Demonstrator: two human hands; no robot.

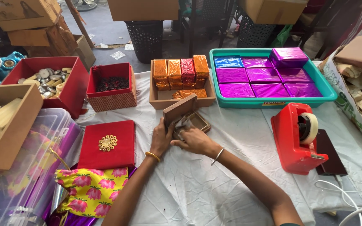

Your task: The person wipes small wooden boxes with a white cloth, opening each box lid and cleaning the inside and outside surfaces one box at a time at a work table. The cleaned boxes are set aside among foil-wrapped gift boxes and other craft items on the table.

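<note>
A teal tray point(327, 90) filled with purple foil-wrapped blocks point(269, 79) is seen at the back of the white-clothed worktop point(231, 167), with one blue block point(228, 62) in its far left corner. Just left of it, a wooden box point(156, 100) is packed with orange and red foil parcels point(181, 71). A red tape dispenser point(294, 142) is set near the right edge, a dark flat case point(329, 152) just beside it. A red lid with a gold ornament point(107, 143) is laid at the left, a floral yellow pouch point(91, 190) next to it. Two red boxes point(74, 83) are placed behind.
</note>
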